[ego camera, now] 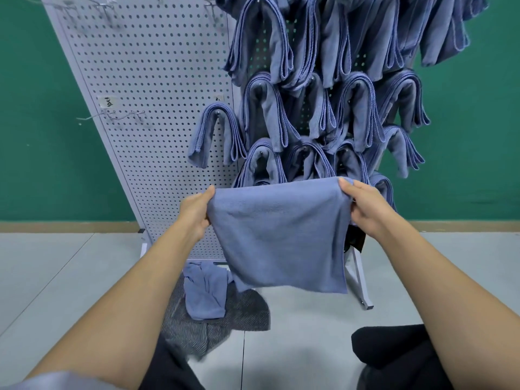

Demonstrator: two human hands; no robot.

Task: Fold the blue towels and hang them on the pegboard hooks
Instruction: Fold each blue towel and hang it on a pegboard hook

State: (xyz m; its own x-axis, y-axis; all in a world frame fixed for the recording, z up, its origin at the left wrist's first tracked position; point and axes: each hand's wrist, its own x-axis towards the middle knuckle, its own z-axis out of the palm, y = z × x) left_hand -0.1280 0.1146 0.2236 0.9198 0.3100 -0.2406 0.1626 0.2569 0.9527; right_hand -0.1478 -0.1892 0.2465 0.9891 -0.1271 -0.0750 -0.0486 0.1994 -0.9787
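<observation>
I hold a blue towel (277, 235) spread flat in the air in front of the white pegboard (152, 88). My left hand (197, 213) pinches its upper left corner and my right hand (363, 205) pinches its upper right corner. The towel hangs down from both hands, its lower edge free. Several folded blue towels (309, 108) hang over hooks on the right half of the pegboard. One folded towel (215, 136) hangs alone further left. Bare wire hooks (121, 116) stick out on the left half.
A crumpled blue towel (204, 291) lies on a grey striped cloth (242, 313) on the floor below the pegboard. The pegboard's white metal foot (361, 285) stands at the right. My dark-clothed legs (399, 358) are at the bottom. A green wall is behind.
</observation>
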